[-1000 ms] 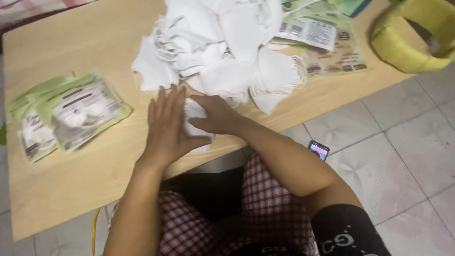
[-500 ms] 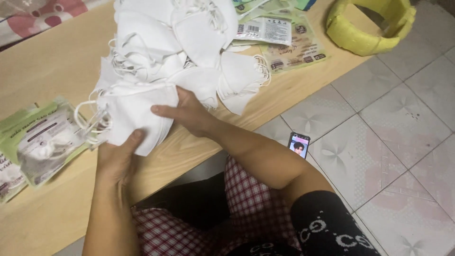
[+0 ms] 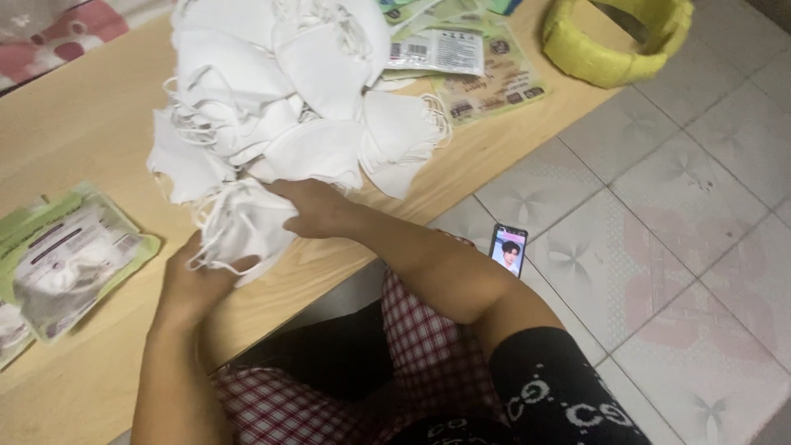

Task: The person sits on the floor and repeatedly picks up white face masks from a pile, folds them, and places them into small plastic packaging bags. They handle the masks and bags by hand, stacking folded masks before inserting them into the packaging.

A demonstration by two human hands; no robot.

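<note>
- A single white face mask [image 3: 243,229] is held at the lower left of the frame, just at the near edge of the wooden table [image 3: 74,140].
- The left hand [image 3: 194,284] is closed under the mask's lower edge, thumb on top; the right hand [image 3: 317,208] is laid over its upper right side with fingers curled on it.
- A large heap of loose white masks [image 3: 280,91] is seen at the upper centre, touching the held one; by the look of it, most of the work is left to do (the heap far outweighs what is packed).
- Two filled pouches [image 3: 70,259], clear-fronted with green borders, are laid at the far left edge, each with a mask inside; these are judged done.
- Flat printed pouches [image 3: 470,70], green and pale with a white label panel, are stacked at the upper centre-right, partly under the heap.
- A yellow ring-shaped basket [image 3: 614,37] is set at the upper right corner.
- A phone [image 3: 508,249] is lying on the tiled floor [image 3: 700,206], right of centre.
</note>
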